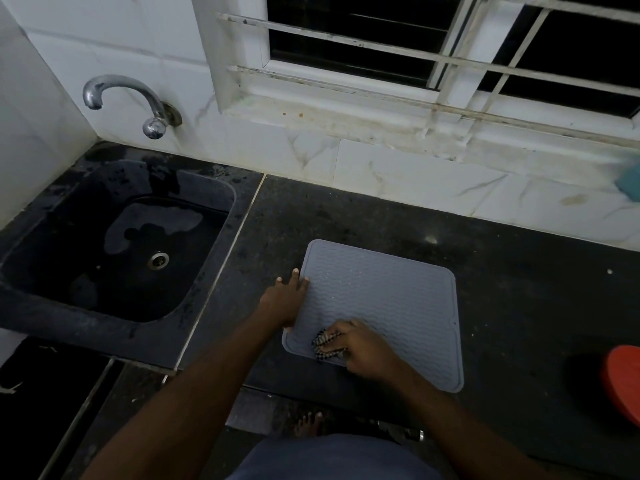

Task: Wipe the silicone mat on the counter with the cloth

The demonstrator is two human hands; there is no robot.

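A grey ribbed silicone mat [391,299] lies flat on the dark stone counter [519,289], near its front edge. My left hand [285,301] rests on the mat's left edge with straight fingers, pressing it down. My right hand [360,348] is on the mat's near left corner, its fingers curled round a bunched black-and-white checked cloth [323,344], which shows only at the fingertips and touches the mat.
A black sink [207,271] with a drain and patches of water sits left of the mat, under a chrome tap [138,98]. At the right edge stands a red round object [623,386]. A barred window and tiled wall run behind the counter.
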